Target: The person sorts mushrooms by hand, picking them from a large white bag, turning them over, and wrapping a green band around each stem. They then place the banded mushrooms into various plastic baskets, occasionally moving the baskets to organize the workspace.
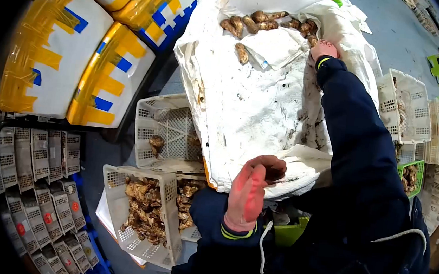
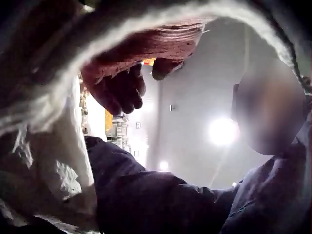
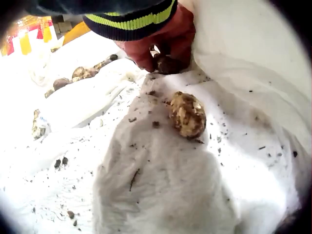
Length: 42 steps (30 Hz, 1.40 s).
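At the far right corner of a cloth-lined white box [image 1: 251, 134], my right hand [image 1: 325, 49] reaches down among brown mushrooms [image 1: 268, 25]. In the right wrist view its fingers curl round a dark, rounded mushroom [image 3: 167, 64], partly hidden by the hand. A stubby, scaly mushroom [image 3: 187, 115] lies on the cloth just nearer than that hand. My left hand [image 1: 248, 192] hovers over the box's near edge, close to a fold of the white liner [image 1: 300, 167]. Its fingers [image 2: 122, 92] hang loosely bent, with nothing seen between them in the left wrist view. One mushroom [image 1: 242, 53] lies apart from the far row.
Left of the box stand white crates, one heaped with mushrooms [image 1: 145, 211], another crate [image 1: 142, 125] holding a few. Taped foam boxes [image 1: 49, 59] are stacked at the upper left. More crates [image 1: 407, 106] line the right side. Dark crumbs dot the liner.
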Tool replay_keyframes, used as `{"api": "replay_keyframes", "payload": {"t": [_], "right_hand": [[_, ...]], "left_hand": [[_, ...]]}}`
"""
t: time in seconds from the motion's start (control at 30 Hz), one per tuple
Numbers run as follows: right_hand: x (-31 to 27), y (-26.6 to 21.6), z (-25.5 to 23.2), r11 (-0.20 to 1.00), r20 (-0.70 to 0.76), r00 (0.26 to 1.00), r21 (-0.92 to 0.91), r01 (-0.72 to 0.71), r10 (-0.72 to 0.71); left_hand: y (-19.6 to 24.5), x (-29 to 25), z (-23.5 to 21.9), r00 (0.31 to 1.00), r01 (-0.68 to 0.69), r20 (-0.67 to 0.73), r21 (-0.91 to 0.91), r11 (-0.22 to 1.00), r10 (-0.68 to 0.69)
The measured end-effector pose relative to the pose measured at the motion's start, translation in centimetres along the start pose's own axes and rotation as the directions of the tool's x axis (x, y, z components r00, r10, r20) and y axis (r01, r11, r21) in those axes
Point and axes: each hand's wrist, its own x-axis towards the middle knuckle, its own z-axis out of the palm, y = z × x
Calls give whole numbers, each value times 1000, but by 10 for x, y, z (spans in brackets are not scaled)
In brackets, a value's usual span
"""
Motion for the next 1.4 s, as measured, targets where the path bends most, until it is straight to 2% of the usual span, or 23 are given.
{"api": "replay_keyframes", "payload": {"t": [0.03, 0.07, 0.13, 0.17, 0.2, 0.27, 0.3, 0.33, 0.37, 0.43, 0.47, 0.6, 0.8, 0.93, 1.0, 1.03, 1.13, 1.17, 1.2, 1.23, 1.27, 1.33, 1.4], "right_hand": [[-9, 1, -14, 997, 0, 1000, 69, 18, -18], [-9, 8, -14, 996, -199, 980, 83, 33, -15], [-9, 14, -47, 945, -136, 987, 324, -38, 86], [-26, 24, -67, 506, 135, 990, 856, -103, -27], [-50, 31, -84, 192, 137, 983, 975, -111, -126], [-114, 40, -125, -170, 133, 938, 966, -195, -320], [-132, 57, -125, -325, -28, 840, 929, -178, -542], [-164, 64, -131, -378, -113, 798, 913, -152, -592], [-204, 63, -141, -378, -67, 854, 912, -157, -517], [-270, 63, -146, -469, -226, 748, 874, -128, -624], [-300, 60, -151, -499, -163, 752, 832, -243, -639], [-367, 47, -147, -442, -163, 735, 874, -202, -659], [-389, 54, -139, -507, -143, 712, 797, -329, -687], [-406, 52, -141, -623, -213, 713, 683, -380, -668], [-411, 55, -141, -592, -178, 757, 740, -318, -629], [-410, 56, -138, -598, -175, 765, 737, -316, -620], [-404, 61, -126, -660, -184, 786, 671, -338, -590], [-400, 64, -122, -679, -217, 771, 649, -344, -598], [-393, 71, -119, -700, -249, 765, 629, -338, -594], [-388, 81, -113, -720, -258, 812, 644, -260, -523], [-384, 94, -111, -729, -264, 856, 662, -174, -444], [-377, 142, -107, -717, -239, 918, 694, -66, -316], [-379, 206, -95, -572, -129, 990, 817, 70, -64]], "left_hand": [[-2, 4, -1, 999, 17, -44, 24, 1000, -16], [-6, 5, -1, 995, 51, -85, 43, 998, -47], [-8, 11, -3, 993, 88, -76, -58, 994, -92], [-8, 12, 0, 992, 83, -91, 0, 997, -83], [-7, 12, 4, 992, 77, -108, 59, 995, -70], [-7, 12, 13, 992, 83, -96, 64, 995, -76], [-7, 9, 22, 993, 98, -69, 95, 991, -91], [-6, 4, 31, 993, 111, -46, 129, 985, -105], [-8, 0, 38, 992, 121, 6, 154, 981, -123], [-10, -11, 59, 978, 141, 129, 175, 974, -164], [-13, -15, 68, 964, 180, 170, 154, 971, -206], [-16, -38, 90, 942, 226, 176, 289, 930, -284], [-11, -66, 90, 940, 259, 197, 122, 958, -280], [-19, -64, 90, 949, 301, 67, 89, 949, -308], [-20, -62, 90, 927, 376, 21, -24, 926, -375], [-25, -63, 97, 937, 345, -73, 43, 938, -341], [-27, -62, 104, 913, 407, -57, 80, 910, -404], [-32, -63, 106, 933, 361, -71, 229, 904, -354], [-33, -51, 95, 795, 606, -11, -42, 795, -607], [-41, -44, 84, 763, 645, 15, -95, 759, -646], [-43, -42, 82, 772, 628, 177, -53, 777, -611], [-48, -36, 70, 834, 541, 129, 10, 841, -537], [-46, -36, 78, 908, 413, 1, 145, 899, -418]]}}
